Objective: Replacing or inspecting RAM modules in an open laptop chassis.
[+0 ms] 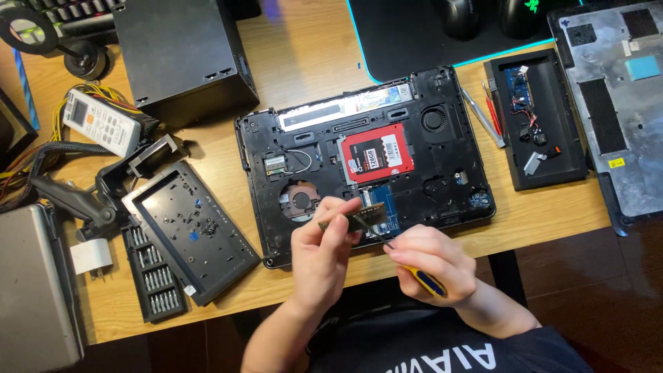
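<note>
Lower centre of frame: left hand fingers pinch a memory module above the opened laptop. Right hand grips a screwdriver. Bit set lower left on table.

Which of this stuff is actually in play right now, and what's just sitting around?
In play:
- left hand holding the memory module
- right hand holding the yellow-handled screwdriver
- opened laptop base

Lying about:
- remote control
- bit set
- black tray of screws
- two mice
- grey cover panel
</note>
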